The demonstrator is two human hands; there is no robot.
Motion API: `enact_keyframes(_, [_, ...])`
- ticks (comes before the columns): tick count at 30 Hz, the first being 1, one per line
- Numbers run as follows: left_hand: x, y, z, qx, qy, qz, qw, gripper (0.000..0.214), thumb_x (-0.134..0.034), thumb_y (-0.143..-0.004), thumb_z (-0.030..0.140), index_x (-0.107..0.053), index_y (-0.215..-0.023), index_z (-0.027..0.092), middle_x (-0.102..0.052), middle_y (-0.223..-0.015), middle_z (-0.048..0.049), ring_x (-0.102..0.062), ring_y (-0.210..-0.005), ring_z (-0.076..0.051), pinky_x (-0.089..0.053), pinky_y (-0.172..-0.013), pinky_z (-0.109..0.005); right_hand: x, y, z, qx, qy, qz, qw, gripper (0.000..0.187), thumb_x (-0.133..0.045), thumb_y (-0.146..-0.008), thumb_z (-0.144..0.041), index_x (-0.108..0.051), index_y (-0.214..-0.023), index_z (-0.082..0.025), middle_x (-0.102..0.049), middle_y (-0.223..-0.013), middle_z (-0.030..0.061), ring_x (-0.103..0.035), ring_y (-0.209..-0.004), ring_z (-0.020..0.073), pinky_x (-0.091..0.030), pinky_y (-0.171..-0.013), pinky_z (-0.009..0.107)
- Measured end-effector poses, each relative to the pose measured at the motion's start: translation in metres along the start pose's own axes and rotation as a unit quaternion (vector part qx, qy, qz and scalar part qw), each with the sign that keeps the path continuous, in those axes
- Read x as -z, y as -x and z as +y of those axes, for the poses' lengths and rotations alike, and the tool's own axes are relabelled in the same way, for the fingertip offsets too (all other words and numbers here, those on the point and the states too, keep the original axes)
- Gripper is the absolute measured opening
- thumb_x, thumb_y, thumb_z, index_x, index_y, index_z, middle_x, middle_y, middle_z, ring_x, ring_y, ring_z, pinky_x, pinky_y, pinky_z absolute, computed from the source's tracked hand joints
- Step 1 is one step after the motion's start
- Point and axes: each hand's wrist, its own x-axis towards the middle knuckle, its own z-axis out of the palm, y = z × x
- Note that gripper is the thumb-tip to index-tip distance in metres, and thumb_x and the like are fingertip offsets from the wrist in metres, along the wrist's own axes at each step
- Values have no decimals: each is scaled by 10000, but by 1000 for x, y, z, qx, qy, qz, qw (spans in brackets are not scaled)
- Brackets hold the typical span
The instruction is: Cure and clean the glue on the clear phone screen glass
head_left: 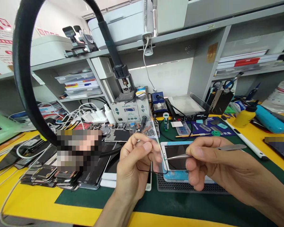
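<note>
Clear sheet: the thin, transparent, flat sheet (161, 148) is held up between the hands, steeply tilted, its long edge sloping from upper left to lower right.
Left hand: the left hand (135, 157) pinches it, thumb against fingers.
Right hand: the right hand (210, 157) grips slim silver metal tweezers (178, 156), nearly level, tips pointing left at that edge; I can't tell whether they touch.
Lower edge: a thin black curved strip (153, 172).
Room: smooth dark-green mat (156, 201) stretches nearest me; behind lies a white-framed, dark-screened phone (177, 163).

Two hands (135, 159) (211, 160) and one held pair of tweezers (232, 147) appear.
</note>
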Motion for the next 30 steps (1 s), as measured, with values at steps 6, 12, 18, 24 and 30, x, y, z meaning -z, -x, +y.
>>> enact_keyframes(6, [1,0,0,1,0,1,1000,98,-726,-788,155,-628,-788,158,-689,-705,-11,-627,-510,-108,-505,-437,-174,1,0,2,-3,-1,1,1000,133,-771,-866,-269,-790,-808,-151,-786,-760,54,-770,-633,173,-645,-595,234])
enact_keyframes(12, [1,-1,-1,-2,1,-6,1000,92,-720,-789,154,-628,-789,160,-683,-695,-11,-627,-517,-111,-504,-434,-175,0,0,0,0,-2,-3,1000,150,-769,-869,-285,-796,-819,-147,-788,-761,61,-771,-640,174,-645,-596,229])
enact_keyframes(18, [0,-1,0,1,-1,2,1000,106,-730,-777,158,-625,-793,158,-676,-697,-10,-620,-508,-109,-499,-433,-176,0,-2,0,-2,-5,6,1000,150,-777,-860,-287,-790,-801,-150,-785,-754,58,-768,-627,177,-649,-593,241])
enact_keyframes(24, [1,-1,0,-3,0,-2,1000,90,-715,-789,153,-625,-795,160,-673,-689,-11,-616,-507,-111,-498,-430,-177,0,0,0,-2,-4,2,1000,154,-778,-858,-284,-788,-789,-147,-781,-740,56,-766,-621,173,-644,-581,233])
enact_keyframes(30, [0,0,0,1,6,5,1000,104,-724,-780,157,-622,-796,163,-669,-685,-7,-614,-502,-109,-495,-429,-175,0,-2,0,-1,-7,-4,1000,134,-772,-865,-280,-791,-811,-158,-785,-757,50,-772,-632,181,-644,-585,240])
